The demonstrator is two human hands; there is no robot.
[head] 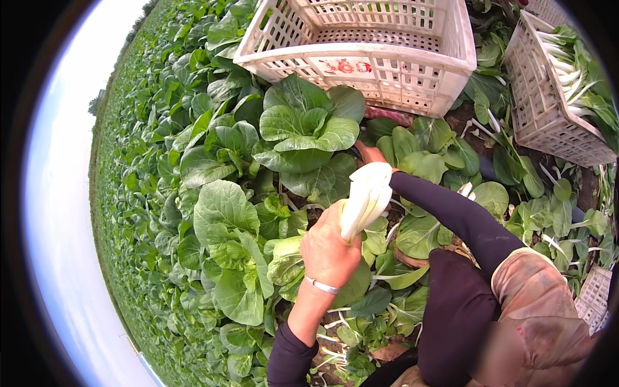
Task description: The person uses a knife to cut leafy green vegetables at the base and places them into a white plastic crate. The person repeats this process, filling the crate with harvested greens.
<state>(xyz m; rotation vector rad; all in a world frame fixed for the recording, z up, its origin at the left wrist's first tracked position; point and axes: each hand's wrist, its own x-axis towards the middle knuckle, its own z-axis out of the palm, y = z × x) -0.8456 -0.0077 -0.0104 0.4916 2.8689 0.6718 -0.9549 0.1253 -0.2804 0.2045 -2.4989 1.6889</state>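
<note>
My left hand (331, 246) is closed around a head of bok choy (368, 198). Its thick white stalks and cut base point up and away, and green leaves (286, 261) hang out below the fist. Beyond the bok choy is my right hand (371, 154), partly hidden by those stalks. Its fingers curl around a dark object (356, 153), seemingly a tool handle, most of which is out of sight under leaves. Just left of that hand, a large leafy bok choy plant (307, 123) stands in the row.
A white plastic crate (406, 80) stands ahead, with a reddish object (389, 116) under its front edge. At right, another crate (537, 104) holds harvested bok choy (568, 72). Loose leaves and stalks (338, 355) litter the soil near my knee (457, 295). Dense rows (145, 193) spread left.
</note>
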